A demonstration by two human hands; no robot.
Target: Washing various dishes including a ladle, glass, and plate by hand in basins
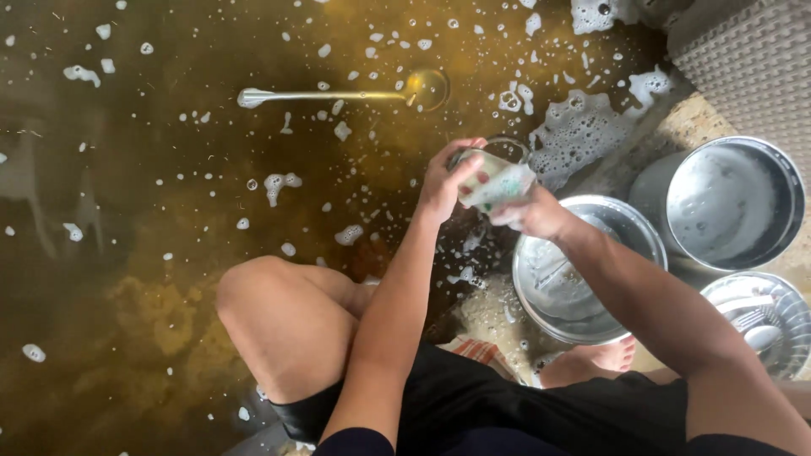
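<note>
Far left: murky brown water (127, 211) is lying over the floor, flecked with foam. At 11 o'clock from the hands, a long-handled metal ladle (338, 95) is resting submerged, well apart from them.

Centre: the left hand (445, 181) is holding a clear glass (490, 165), its grip closed around the glass wall from the 9 o'clock side. The right hand (532, 215) is pressing a soapy sponge (500, 187) against the glass from 4 o'clock, fingers closed on the sponge. Glass and sponge are sitting between the two hands, touching both. A bare knee (279, 329) is showing at 7 o'clock of the hands.

Right: a steel bowl (625, 224) is standing just beneath the right forearm, at 5 o'clock of the glass. At 3 o'clock a steel pot (726, 203) is standing on its side. At 4 o'clock, far right, a steel basket (760, 317) is holding utensils. A woven basket (752, 59) is occupying 1 o'clock.
</note>
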